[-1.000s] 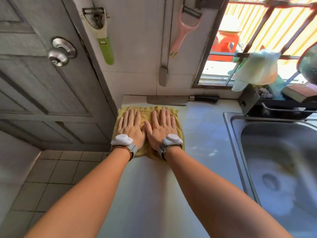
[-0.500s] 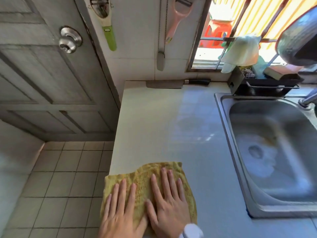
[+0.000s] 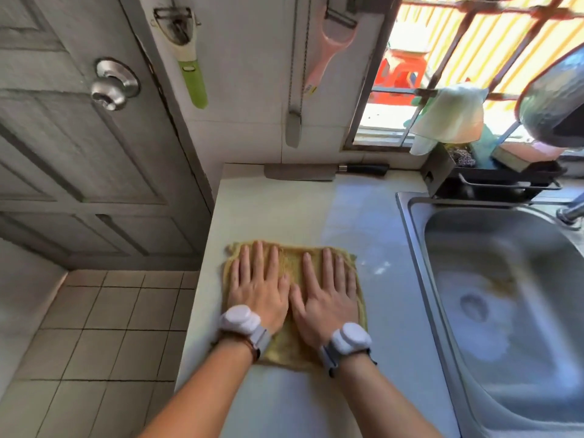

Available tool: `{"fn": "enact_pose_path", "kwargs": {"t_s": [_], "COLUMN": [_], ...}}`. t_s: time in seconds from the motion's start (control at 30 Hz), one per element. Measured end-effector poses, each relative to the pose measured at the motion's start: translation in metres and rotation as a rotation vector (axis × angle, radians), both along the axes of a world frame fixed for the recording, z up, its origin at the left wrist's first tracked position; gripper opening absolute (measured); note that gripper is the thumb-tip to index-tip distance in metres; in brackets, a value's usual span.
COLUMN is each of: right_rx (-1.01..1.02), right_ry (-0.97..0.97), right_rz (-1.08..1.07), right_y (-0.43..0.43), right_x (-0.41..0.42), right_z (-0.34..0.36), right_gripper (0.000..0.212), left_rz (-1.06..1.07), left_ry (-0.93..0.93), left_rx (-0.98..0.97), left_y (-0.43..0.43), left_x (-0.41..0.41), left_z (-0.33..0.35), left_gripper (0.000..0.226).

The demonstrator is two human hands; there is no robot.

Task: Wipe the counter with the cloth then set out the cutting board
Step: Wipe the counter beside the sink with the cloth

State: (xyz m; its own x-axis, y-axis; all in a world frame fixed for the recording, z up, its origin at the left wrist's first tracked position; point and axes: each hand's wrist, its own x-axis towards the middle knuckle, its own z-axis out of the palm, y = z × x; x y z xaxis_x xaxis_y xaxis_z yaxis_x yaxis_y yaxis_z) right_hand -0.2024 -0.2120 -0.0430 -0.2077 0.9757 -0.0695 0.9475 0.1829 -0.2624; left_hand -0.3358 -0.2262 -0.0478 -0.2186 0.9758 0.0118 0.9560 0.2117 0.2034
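Left hand [image 3: 257, 290] and right hand [image 3: 327, 297] press flat, fingers spread toward twelve o'clock, gripping nothing, on the soft, limp yellow cloth [image 3: 289, 343]; it probably slides easily.

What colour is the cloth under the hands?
Mustard yellow; the cloth shows best in the head view, flat on the counter.

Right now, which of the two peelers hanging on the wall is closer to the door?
The green-handled peeler, hanging right beside the door frame. The pink peeler hangs farther right, next to the window.
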Motion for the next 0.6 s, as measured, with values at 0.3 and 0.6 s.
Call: {"fn": "enact_pose_path", "kwargs": {"t_s": [0.3,0.6], "right_rx": [-0.023,-0.059], "right_ry": [-0.060,-0.021], "right_rz": [0.051,0.085], "right_y": [0.168,0.063], "right_x": [-0.007,0.031], "right_z": [-0.007,-0.001], "right_gripper": [0.073,0.069], "left_rz": [0.007,-0.027], "left_ry": [-0.045,-0.036], "left_rx": [-0.019,-0.013], "left_y": [0.143,0.028], "left_x": [-0.024,0.026], "left_z": [-0.009,0.003], "left_gripper": [0.063,0.065]}}
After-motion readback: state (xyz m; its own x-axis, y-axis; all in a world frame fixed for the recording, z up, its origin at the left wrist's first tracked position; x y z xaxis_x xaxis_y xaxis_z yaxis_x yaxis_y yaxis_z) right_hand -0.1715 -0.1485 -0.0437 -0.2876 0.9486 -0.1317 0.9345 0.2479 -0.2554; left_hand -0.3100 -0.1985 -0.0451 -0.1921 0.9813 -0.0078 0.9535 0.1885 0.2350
